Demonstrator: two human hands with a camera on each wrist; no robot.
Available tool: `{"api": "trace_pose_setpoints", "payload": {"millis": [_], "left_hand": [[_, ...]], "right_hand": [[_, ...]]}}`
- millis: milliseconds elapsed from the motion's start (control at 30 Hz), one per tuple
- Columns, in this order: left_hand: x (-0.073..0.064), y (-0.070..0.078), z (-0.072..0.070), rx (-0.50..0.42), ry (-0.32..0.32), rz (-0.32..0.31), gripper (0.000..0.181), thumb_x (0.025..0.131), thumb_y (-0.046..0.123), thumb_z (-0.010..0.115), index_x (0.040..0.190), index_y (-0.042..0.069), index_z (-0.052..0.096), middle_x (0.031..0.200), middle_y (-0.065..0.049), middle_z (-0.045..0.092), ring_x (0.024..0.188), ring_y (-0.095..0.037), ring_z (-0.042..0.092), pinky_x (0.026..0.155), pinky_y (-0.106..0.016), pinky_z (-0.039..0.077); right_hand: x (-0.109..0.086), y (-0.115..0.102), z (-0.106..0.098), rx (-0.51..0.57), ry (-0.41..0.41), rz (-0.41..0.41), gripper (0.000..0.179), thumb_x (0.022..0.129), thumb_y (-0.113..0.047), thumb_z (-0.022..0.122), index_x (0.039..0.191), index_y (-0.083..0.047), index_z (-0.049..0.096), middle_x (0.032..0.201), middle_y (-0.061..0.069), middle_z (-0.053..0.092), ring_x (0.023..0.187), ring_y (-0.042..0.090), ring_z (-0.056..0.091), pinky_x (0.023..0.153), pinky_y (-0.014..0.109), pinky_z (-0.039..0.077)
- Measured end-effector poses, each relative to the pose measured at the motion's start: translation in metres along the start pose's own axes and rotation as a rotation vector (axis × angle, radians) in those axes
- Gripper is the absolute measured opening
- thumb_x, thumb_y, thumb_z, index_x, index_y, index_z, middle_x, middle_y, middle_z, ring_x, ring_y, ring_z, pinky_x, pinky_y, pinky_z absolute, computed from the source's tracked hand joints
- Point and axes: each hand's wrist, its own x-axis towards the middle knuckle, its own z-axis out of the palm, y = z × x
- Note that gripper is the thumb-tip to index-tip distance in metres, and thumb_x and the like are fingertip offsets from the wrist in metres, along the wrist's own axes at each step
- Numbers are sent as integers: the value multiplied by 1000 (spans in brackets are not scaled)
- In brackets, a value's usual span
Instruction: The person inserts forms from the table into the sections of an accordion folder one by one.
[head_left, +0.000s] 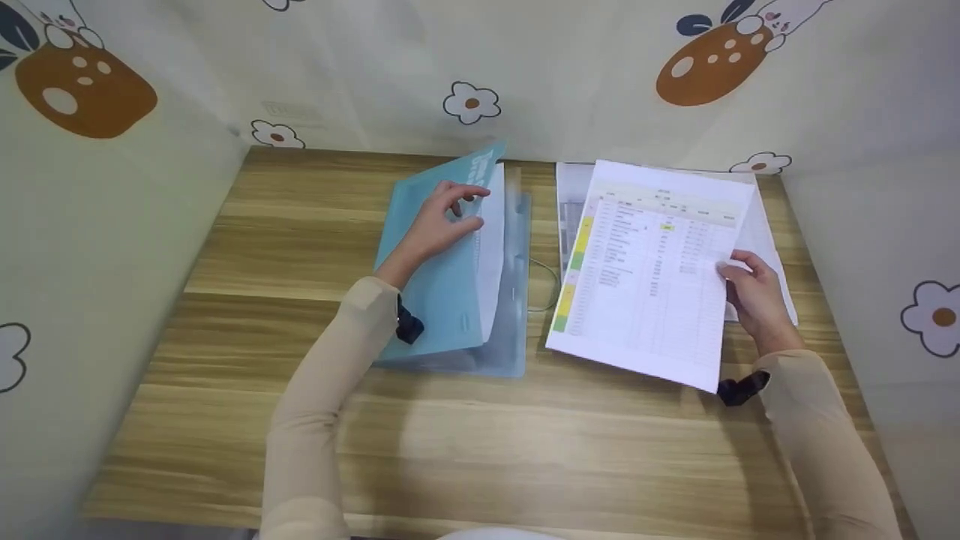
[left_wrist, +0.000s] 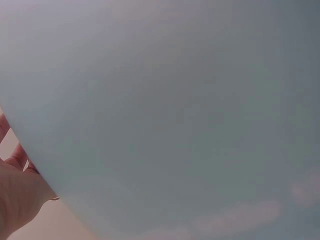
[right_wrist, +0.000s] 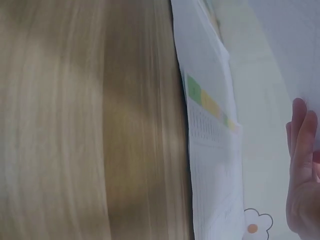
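Observation:
A blue plastic folder stands partly opened on the table, its cover tilted up and white paper inside. My left hand lies over the cover near its raised edge, thumb and forefinger apart. The cover fills most of the left wrist view, with part of the left hand at its edge. On the right, my right hand pinches the right edge of a printed sheet, thumb on the front and fingers behind. The sheet is held tilted over other papers.
Loose printed papers lie on the wooden table under the held sheet. A thin elastic loop sticks out at the folder's right side. Patterned cloth walls enclose the back and both sides.

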Motion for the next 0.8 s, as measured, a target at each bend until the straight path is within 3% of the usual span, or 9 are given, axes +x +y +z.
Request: {"api": "trace_pose_setpoints", "payload": {"millis": [300, 467, 700, 800], "left_hand": [[0, -1, 0, 7, 3, -5, 36, 78, 22, 60, 114, 23, 58, 106, 2, 44, 85, -15, 40, 70, -29, 39], [1, -2, 0, 4, 9, -8, 36, 78, 20, 60, 114, 23, 58, 105, 2, 44, 84, -15, 40, 69, -29, 39], [1, -3, 0, -9, 2, 41, 36, 78, 18, 59, 114, 18, 59, 103, -3, 45, 80, -18, 40, 69, -30, 35], [1, -3, 0, 5, 5, 29, 36, 78, 18, 59, 114, 19, 58, 103, -2, 45, 82, -17, 40, 69, -30, 36]], "right_hand": [[5, -1, 7, 201, 18, 27, 18, 86, 4, 49, 102, 0, 41, 82, 6, 60, 66, 16, 61, 56, 24, 48], [6, 0, 14, 214, 27, 31, 20, 85, 4, 49, 102, 0, 40, 84, 6, 59, 66, 16, 61, 57, 25, 48], [10, 2, 25, 223, 19, 38, 19, 85, 5, 48, 101, -1, 39, 83, 6, 59, 66, 17, 61, 58, 25, 47], [12, 3, 30, 205, 25, 45, 18, 86, 4, 47, 102, -1, 41, 84, 6, 58, 66, 17, 61, 58, 24, 47]]}}
